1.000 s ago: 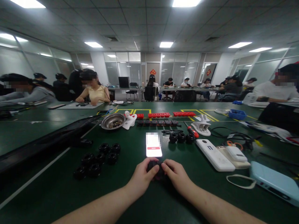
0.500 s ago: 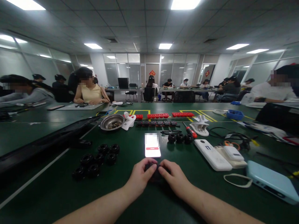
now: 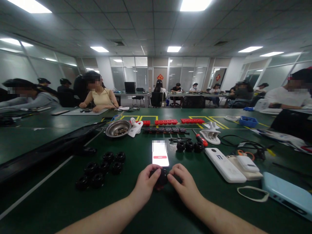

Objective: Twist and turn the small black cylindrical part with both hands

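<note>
Close to the front of the green table, my left hand (image 3: 149,180) is closed around a dark round part (image 3: 162,178), thumb on top. A hint of red shows at its lower edge. Just right of it is my right hand (image 3: 182,182), its fingers curled and thumb and fingertips drawn together; whatever they may pinch is too small to make out. A lit phone (image 3: 160,160) lies right behind the held part. Several shiny black round parts (image 3: 104,167) are grouped to the left, and three similar black parts (image 3: 189,146) sit in a row behind my right hand.
A metal bowl (image 3: 118,128) of small brassy pieces stands back left. Behind the phone are a black strip (image 3: 165,130) and red trays (image 3: 166,122). To the right lie a screwdriver (image 3: 201,139), a white power bank (image 3: 225,165) and a light-blue box (image 3: 287,191). Co-workers sit beyond.
My right hand has moved slightly right, away from the dark round part, uncovering more of it. My left hand keeps hold of it. The whole view has shifted slightly.
</note>
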{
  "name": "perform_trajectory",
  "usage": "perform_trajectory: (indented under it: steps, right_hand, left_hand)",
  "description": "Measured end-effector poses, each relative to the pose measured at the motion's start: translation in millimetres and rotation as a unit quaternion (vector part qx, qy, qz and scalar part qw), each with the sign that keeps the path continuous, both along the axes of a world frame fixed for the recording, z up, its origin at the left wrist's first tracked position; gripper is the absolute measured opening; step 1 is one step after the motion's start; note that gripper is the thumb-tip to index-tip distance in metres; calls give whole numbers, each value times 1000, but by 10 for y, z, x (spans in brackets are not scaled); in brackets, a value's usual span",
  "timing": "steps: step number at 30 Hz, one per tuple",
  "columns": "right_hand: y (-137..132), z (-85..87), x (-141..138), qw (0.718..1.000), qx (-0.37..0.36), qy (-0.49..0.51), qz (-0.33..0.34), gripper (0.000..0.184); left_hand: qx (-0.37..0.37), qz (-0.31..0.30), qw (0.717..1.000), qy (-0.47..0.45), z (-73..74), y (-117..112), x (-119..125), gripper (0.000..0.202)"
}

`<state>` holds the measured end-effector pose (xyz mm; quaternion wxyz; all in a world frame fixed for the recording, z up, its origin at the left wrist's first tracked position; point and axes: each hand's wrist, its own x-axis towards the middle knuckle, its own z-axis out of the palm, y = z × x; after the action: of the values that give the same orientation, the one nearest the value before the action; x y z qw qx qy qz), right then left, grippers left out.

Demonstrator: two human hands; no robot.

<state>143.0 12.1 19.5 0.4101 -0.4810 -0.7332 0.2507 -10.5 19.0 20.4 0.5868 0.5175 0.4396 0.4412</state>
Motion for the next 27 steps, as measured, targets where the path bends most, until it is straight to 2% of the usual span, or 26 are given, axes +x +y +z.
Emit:
perform_trajectory:
  steps: [4, 8, 14, 16, 19, 24, 27]
  right_hand:
    - [35, -27, 7, 1000, -5, 27, 11, 19]
    - [-12, -47, -3, 997, 4, 60, 41, 10]
    - [-57, -18, -31, 993, -11, 57, 100, 21]
    - [-35, -24, -31, 994, -16, 49, 93, 32]
    - [12, -54, -27, 996, -38, 44, 62, 38]
    - [50, -87, -27, 985, -97, 112, 84, 40]
    - [27, -63, -38, 977, -102, 145, 120, 29]
  left_hand:
    - [11, -34, 999, 22, -23, -15, -5, 34]
    - [21, -53, 998, 39, -10, -14, -12, 37]
    - [16, -50, 999, 9, -31, -3, -12, 34]
    - [23, -56, 998, 12, -50, -12, -8, 34]
    - [29, -65, 997, 21, -69, -24, -4, 34]
    - [46, -66, 997, 20, -98, -10, -6, 39]
    - [38, -40, 998, 11, -121, 16, -14, 40]
